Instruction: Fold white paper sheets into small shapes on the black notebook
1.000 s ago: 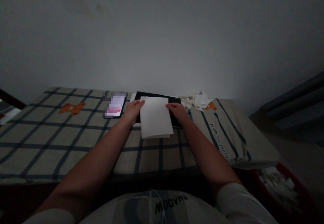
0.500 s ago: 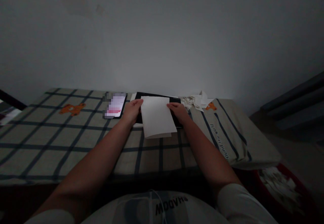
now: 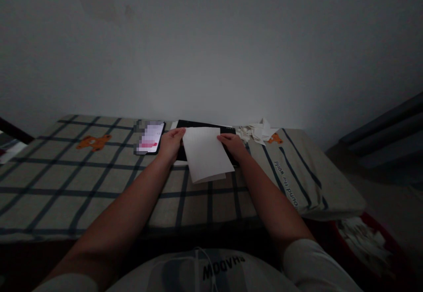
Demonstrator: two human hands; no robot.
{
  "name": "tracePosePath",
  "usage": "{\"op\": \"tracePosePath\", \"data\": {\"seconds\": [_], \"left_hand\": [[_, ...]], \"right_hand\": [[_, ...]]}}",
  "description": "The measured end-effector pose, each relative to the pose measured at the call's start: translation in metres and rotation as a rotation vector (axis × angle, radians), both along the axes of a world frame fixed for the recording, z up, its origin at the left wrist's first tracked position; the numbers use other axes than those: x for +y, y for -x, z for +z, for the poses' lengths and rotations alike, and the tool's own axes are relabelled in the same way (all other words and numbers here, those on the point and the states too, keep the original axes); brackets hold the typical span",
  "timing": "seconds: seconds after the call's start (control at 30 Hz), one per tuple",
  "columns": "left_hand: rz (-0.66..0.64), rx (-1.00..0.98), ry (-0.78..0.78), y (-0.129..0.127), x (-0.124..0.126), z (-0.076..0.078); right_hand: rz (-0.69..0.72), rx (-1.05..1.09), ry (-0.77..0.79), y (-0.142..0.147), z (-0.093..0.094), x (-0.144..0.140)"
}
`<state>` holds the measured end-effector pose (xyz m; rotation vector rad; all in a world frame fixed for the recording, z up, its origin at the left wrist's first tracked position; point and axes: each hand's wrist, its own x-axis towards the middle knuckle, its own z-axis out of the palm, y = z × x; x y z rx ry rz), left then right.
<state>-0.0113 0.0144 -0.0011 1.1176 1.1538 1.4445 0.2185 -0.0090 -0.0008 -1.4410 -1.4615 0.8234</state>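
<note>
While the left hand (image 3: 171,146) and right hand (image 3: 232,146) pinch near its far corners, the paper (image 3: 207,155) extends bodyward from their grip. It seems folded, though dimly lit.

From the middle of the view, the grey wall (image 3: 211,54) rises at twelve o'clock. A phone (image 3: 153,135) with its screen lit lies at nine, on a checked cloth (image 3: 95,173) with orange bear prints. Crumpled paper scraps (image 3: 256,132) sit at three. At four, below the cloth, a red tub (image 3: 394,240) holds more scraps (image 3: 363,242).
</note>
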Motion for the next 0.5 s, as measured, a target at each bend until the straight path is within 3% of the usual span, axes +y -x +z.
{"op": "tracePosePath", "data": {"seconds": [0.27, 0.5], "left_hand": [[-0.236, -0.042, 0.185, 0.002, -0.002, 0.000], [-0.156, -0.027, 0.146, 0.001, 0.000, -0.001]], "right_hand": [[-0.086, 0.036, -0.030, -0.009, -0.012, 0.010], [-0.072, 0.069, -0.018, -0.009, -0.011, 0.009]]}}
